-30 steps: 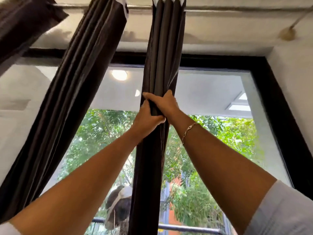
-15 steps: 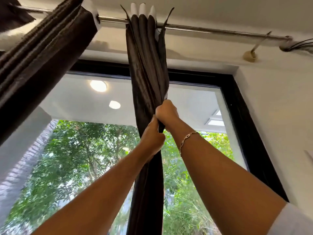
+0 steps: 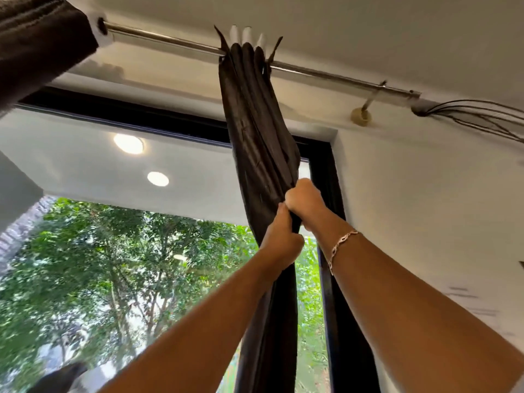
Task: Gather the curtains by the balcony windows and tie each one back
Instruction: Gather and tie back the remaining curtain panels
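Top left corner: second curtain (image 3: pixel 42 46), dark brown, bunched thick, coarse matte weave, white lining at its edge where threaded on the rod.

Curtain rod (image 3: pixel 170 42): round polished metal tube, running across under the white ceiling toward the right.

Below, through the glass: two round lit ceiling lamps (image 3: pixel 128 143) on a pale soffit, then dense green trees (image 3: pixel 113 265).

Centre: gathered curtain (image 3: pixel 255 123), hung from the rod, dark brown with a slight sheen, pressed into narrow lengthwise pleats, white tabs poking above the rod. Pulled into one tight bundle at the hands, hanging straight and slim beneath them, beside the right edge of the window.

Left hand (image 3: pixel 282 239): forearm bare, reaching up from bottom centre. Fingers curled in a fist around the bundle, wrist straight, thumb side up.

Right hand (image 3: pixel 304 199): forearm bare, reaching up from the lower right. Clenched around the same bundle just above the left hand, touching it at the knuckles.

Bracelet (image 3: pixel 338 246): thin metal chain of oval links, loose on the right wrist.

Window frame (image 3: pixel 326 171): flat black, upright just behind the hands.

Rod bracket (image 3: pixel 361 116): round pale base on the wall, thin arm up to the rod.

Far right: bundle of thin dark cables (image 3: pixel 467 114) fanning from a grey conduit end over the white plaster wall (image 3: pixel 425 194).
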The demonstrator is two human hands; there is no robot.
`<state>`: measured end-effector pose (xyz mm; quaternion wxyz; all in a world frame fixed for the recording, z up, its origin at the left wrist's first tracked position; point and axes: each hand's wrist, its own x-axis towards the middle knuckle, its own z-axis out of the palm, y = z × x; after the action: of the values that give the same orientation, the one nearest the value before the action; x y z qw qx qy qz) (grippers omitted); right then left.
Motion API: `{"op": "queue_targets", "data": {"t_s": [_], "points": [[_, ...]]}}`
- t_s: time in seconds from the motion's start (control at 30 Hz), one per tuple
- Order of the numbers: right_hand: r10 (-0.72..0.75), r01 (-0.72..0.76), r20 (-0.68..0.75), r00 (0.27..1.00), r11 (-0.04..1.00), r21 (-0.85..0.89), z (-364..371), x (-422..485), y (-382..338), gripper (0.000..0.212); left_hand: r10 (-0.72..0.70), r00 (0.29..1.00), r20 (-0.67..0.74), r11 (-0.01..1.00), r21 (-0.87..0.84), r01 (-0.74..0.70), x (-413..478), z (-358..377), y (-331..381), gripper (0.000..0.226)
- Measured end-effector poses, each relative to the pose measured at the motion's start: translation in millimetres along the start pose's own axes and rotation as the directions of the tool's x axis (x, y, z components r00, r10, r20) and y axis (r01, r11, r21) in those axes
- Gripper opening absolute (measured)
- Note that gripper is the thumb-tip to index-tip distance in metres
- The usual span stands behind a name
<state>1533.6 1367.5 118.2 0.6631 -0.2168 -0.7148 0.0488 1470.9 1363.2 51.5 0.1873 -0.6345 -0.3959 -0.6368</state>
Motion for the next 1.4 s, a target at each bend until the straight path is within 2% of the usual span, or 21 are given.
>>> {"op": "queue_targets", "data": {"t_s": [0.3, 0.4, 0.53, 0.63, 0.73, 0.87, 0.93, 1.1, 1.4], "points": [[0.021, -0.025, -0.043, 0.999, 0.996, -0.088, -66.1, 11.4, 61.9, 0.032, 0.009, 0.993, 0.114, 1.0, -0.013, -0.007, -4.2, 79.8, 33.9, 0.067], [-0.013, 0.008, -0.048, 0.999, 0.995, -0.103, -73.4, 8.8, 66.7, 0.029, 0.043, 0.995, 0.086, 0.995, 0.084, -0.05, -10.7, 83.5, 38.6, 0.06], [-0.126, 0.124, 0.005, 0.992, 0.963, -0.238, -69.2, -6.9, 61.0, 0.025, 0.019, 0.996, 0.086, 0.96, 0.277, -0.042, -21.0, 69.8, 37.2, 0.083], [-0.183, 0.209, 0.104, 0.978, 0.909, -0.36, -59.7, -23.3, 53.0, 0.044, -0.003, 0.998, 0.061, 0.912, 0.409, -0.022, -32.0, 44.7, 30.2, 0.088], [-0.16, 0.215, 0.176, 0.971, 0.91, -0.355, -53.1, -41.5, 48.4, 0.06, -0.015, 0.998, 0.066, 0.835, 0.55, -0.024, -47.0, 16.9, 22.6, 0.089], [-0.165, 0.248, 0.244, 0.956, 0.896, -0.368, -43.5, -77.3, 46.2, 0.071, 0.06, 0.991, 0.119, 0.671, 0.73, -0.128, -69.8, -14.7, 14.7, 0.089], [-0.171, 0.273, 0.274, 0.946, 0.876, -0.397, -39.2, -97.4, 45.3, 0.074, 0.05, 0.982, 0.183, 0.633, 0.755, -0.173, -84.9, -27.8, 12.8, 0.088], [-0.062, 0.207, 0.302, 0.951, 0.855, -0.476, -36.7, -163.7, 49.6, 0.086, 0.032, 0.947, 0.32, 0.572, 0.771, -0.28, -143.2, -51.1, 6.6, 0.087], [0.16, 0.102, 0.374, 0.914, 0.8, -0.591, -34.5, -314.5, 57.1, 0.083, -0.141, 0.848, 0.512, 0.588, 0.732, -0.344, -282.1, -80.2, -0.1, 0.077]]}}
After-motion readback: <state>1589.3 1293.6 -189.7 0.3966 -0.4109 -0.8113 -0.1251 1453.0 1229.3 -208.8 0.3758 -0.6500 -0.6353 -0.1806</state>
